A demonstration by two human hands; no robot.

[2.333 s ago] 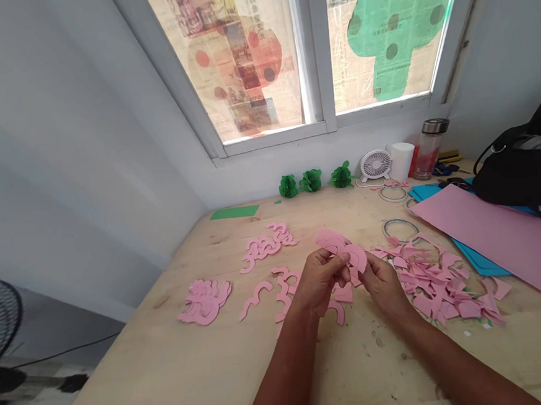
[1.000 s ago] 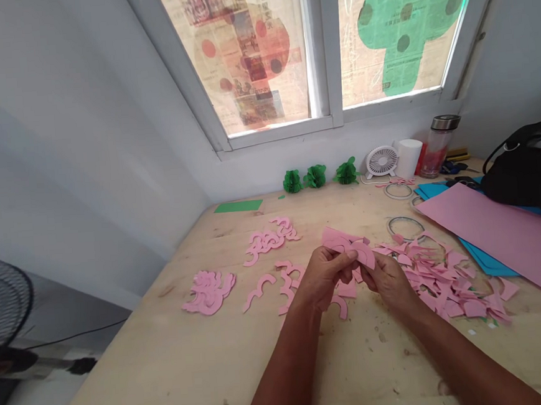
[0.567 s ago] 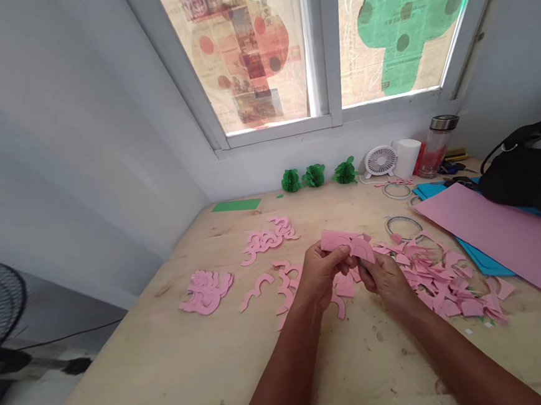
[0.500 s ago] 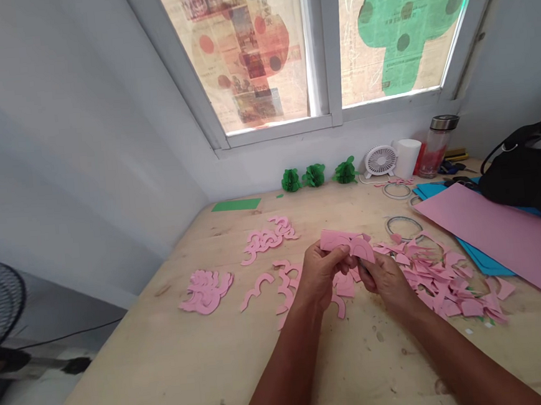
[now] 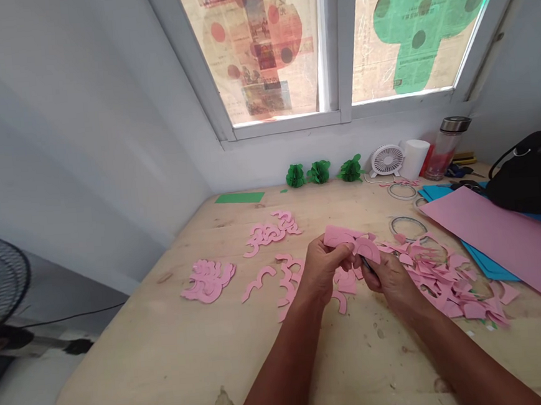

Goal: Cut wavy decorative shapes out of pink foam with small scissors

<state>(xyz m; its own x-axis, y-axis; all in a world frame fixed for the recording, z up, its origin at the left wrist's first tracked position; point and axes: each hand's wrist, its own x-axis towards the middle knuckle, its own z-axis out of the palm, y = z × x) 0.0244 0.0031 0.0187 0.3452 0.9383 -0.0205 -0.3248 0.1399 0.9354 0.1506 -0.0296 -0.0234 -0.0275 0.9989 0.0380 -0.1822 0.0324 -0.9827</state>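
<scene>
My left hand (image 5: 325, 265) pinches a piece of pink paper (image 5: 341, 234) marked with curved lines, holding it above the table. Close beside it, my right hand (image 5: 389, 277) is closed around dark-handled scissors (image 5: 368, 265), mostly hidden by the fingers and paper. A rounded end of the paper stands up between the two hands. Under and left of my hands lie wavy pink paper strips (image 5: 258, 281), with a stack of similar cut shapes (image 5: 208, 281) farther left and another group (image 5: 273, 232) behind. Pink scraps (image 5: 445, 282) are heaped by my right hand.
On the right lie a large pink sheet (image 5: 497, 228), blue sheets (image 5: 488, 263), tape rolls (image 5: 408, 228) and a black bag (image 5: 528, 173). Along the wall stand green paper balls (image 5: 319, 172), a small white fan (image 5: 387, 160) and a bottle (image 5: 448, 148). A green strip (image 5: 240, 198) lies at the back left.
The view has shifted slightly, so the table appears a little farther right. Both hands keep nearly the same grip, and the rounded paper end has turned slightly.
</scene>
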